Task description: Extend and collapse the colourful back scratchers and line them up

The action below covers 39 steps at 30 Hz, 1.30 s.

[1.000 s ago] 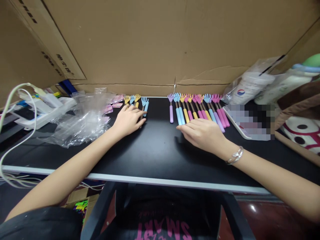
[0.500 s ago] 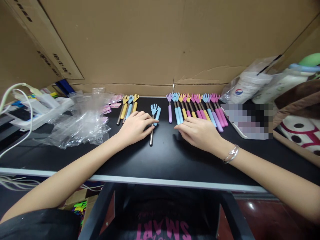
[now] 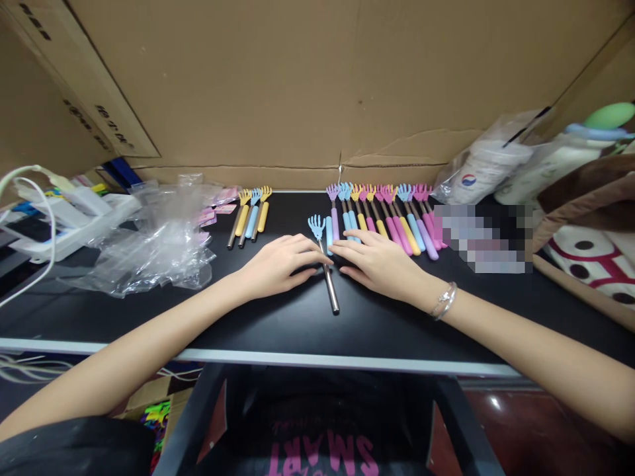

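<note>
My left hand (image 3: 285,264) is closed at the metal rod of a blue-headed back scratcher (image 3: 331,291), which lies tilted on the black table. Its fingertips cover part of the rod. Just right of the scratcher's head lies a loose blue handle sleeve (image 3: 329,231). My right hand (image 3: 384,261) rests palm down with fingers apart, its fingertips close to that sleeve; whether they touch it I cannot tell. Behind the right hand runs a row of back scratchers with coloured handles (image 3: 401,235). Farther left lie three shorter groups of rods and sleeves, with yellow and blue heads (image 3: 255,196).
Crumpled clear plastic bags (image 3: 163,244) lie at the left beside a white power strip (image 3: 79,228) with cables. A bagged cup (image 3: 489,168), a bottle (image 3: 555,158) and a patterned bag (image 3: 590,264) stand at the right. Cardboard (image 3: 278,86) walls the back.
My left hand has moved right, bringing the blue-headed scratcher and the loose blue sleeve toward the row. The scratcher's rod has tilted. My right hand's fingers have spread.
</note>
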Tool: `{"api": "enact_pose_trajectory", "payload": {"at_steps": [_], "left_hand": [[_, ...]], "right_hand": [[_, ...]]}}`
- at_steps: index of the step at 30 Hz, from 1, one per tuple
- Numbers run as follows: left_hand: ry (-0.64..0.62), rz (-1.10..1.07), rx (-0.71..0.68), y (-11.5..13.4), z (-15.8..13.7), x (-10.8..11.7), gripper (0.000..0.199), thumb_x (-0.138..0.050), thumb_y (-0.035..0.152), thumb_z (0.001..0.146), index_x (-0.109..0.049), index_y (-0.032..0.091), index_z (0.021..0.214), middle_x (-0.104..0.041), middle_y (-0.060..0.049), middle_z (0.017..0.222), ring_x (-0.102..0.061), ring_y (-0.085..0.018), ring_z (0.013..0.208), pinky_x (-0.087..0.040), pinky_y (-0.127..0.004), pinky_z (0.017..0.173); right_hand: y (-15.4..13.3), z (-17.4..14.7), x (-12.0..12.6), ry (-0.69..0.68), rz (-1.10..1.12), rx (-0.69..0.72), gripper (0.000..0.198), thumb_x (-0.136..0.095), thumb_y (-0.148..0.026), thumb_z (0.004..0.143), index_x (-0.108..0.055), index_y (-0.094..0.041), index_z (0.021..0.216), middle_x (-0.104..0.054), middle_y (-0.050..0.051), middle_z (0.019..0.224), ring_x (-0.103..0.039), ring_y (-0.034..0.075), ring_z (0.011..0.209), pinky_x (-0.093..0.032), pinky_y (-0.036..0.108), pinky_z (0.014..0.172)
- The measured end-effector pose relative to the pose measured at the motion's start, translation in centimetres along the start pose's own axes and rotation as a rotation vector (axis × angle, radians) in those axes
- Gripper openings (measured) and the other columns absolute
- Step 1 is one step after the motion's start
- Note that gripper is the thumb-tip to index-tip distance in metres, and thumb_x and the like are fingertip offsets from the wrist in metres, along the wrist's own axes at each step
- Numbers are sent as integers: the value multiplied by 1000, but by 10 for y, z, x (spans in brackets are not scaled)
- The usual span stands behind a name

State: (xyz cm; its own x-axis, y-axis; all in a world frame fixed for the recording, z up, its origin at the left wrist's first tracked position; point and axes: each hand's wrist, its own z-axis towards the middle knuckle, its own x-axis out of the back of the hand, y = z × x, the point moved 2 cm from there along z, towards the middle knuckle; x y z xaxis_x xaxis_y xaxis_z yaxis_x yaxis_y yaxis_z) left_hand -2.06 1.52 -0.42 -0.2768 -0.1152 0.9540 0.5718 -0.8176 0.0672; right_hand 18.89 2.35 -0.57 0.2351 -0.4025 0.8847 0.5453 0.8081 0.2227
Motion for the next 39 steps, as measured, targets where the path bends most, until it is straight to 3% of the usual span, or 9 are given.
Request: {"api": "enact_pose_trajectory", "payload": {"at_steps": [7, 16, 28, 39], "left_hand": [[17, 57, -7, -2, 0, 1, 22, -46, 32, 93, -60, 27, 109, -61, -1, 109, -52, -17, 102, -40, -30, 86], [33, 107, -8, -2, 0, 4, 26, -45, 43, 93, -63, 25, 100, -64, -2, 103, -53, -18, 100, -35, -31, 84], [87, 159, -12, -5, -1, 2, 25, -47, 42, 92, -65, 25, 92, -67, 0, 88, -54, -16, 88, -34, -29, 73], [73, 101, 22, -7, -1, 7, 23, -53, 44, 89, -67, 26, 90, -67, 1, 84, -55, -15, 85, -37, -27, 71]], "right_hand": [[-1, 3, 9, -29, 44, -6, 23, -47, -28, 89, -62, -16, 101, -64, 8, 105, -49, 20, 107, -40, 34, 88], [1, 2, 17, -48, -62, 18, 22, -45, -29, 90, -61, -17, 80, -64, 5, 80, -51, 18, 89, -36, 31, 82], [13, -3, 20, -128, -58, 17, 8, -53, -22, 83, -61, -19, 82, -61, 4, 79, -49, 15, 80, -33, 27, 73], [33, -14, 35, -279, -27, -23, 11, -58, -18, 76, -61, -22, 86, -60, 3, 79, -49, 16, 78, -32, 27, 73]]}}
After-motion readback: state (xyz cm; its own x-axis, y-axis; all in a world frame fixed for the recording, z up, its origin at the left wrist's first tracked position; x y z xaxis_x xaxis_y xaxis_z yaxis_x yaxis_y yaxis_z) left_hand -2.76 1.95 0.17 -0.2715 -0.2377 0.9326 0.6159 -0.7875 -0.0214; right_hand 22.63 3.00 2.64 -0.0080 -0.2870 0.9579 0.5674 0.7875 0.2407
